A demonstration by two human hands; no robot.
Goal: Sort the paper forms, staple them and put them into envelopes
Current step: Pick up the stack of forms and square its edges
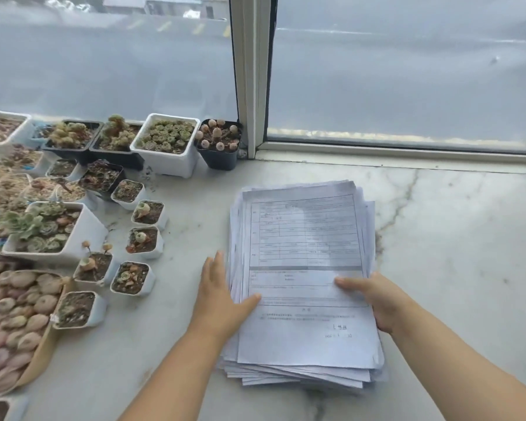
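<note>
Stack of paper forms (pixel 304 278), uneven and unstapled, lying on the marble sill (pixel 453 238) right of the succulent pots (pixel 110 208). Left hand (pixel 222 296) presses flat-fingered against its left edge; right hand (pixel 374 299) grips its right edge, thumb on top. Sorting appears barely begun; no stapler or envelopes visible.

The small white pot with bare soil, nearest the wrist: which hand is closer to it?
The left hand. It rests at the paper stack's left edge, just right of that pot. The right hand grips the stack's far right side, with the stack between.

White forms (pixel 304 268) carry grey printed grids; the sill (pixel 453 238) is white marble, grey-veined; pots (pixel 164 153) white and black.
</note>
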